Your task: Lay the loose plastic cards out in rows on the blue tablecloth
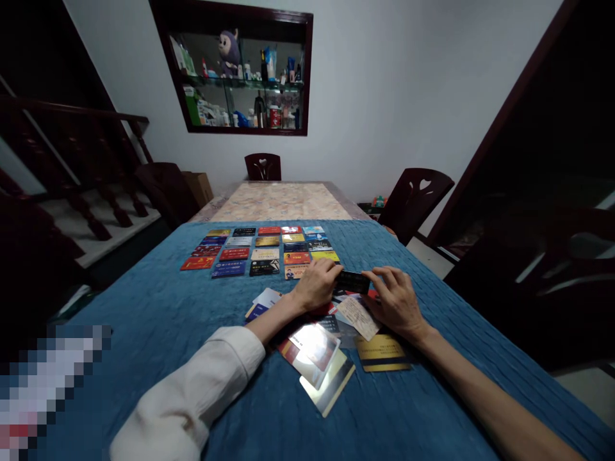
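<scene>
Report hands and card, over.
Both hands, left and right, gripping black card. Loose card pile beneath and nearer the wearer. Card rows beyond.

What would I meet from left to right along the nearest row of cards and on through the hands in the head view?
Red rectangular card → blue rectangular card → black-and-white rectangular card → left hand → held black card → right hand.

You're sitting in a home dining room.
Beyond the blue cloth (144, 307), dark chairs (262, 168) are flanking the table (288, 200); a shelved niche (243, 82) is displaying a plush toy (229, 52) above it.
</scene>
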`<state>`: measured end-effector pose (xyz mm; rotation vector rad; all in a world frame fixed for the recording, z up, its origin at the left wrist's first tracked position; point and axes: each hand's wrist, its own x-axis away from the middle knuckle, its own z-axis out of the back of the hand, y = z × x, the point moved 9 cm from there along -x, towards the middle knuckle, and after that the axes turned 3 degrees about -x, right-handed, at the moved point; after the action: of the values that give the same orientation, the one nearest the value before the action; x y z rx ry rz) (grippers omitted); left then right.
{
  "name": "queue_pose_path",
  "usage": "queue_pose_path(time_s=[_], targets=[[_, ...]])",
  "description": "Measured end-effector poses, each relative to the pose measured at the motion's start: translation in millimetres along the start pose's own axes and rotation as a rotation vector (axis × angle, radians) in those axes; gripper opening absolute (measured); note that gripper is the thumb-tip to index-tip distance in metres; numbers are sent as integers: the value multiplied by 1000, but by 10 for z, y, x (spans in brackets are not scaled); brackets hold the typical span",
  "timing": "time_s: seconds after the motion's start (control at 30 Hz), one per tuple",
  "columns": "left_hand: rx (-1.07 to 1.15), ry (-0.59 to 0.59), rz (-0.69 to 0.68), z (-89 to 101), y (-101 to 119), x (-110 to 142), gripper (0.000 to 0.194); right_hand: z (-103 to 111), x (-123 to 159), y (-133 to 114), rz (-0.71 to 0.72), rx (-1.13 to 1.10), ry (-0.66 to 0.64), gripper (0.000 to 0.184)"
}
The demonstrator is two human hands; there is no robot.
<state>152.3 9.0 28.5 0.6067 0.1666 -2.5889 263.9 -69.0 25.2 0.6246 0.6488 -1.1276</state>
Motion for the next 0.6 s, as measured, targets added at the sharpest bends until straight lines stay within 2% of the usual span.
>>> queue_pose_path(time_s=[0.6], targets=[[-167, -14, -93, -44, 96, 63, 45, 33, 3, -15, 37, -2, 25, 39]])
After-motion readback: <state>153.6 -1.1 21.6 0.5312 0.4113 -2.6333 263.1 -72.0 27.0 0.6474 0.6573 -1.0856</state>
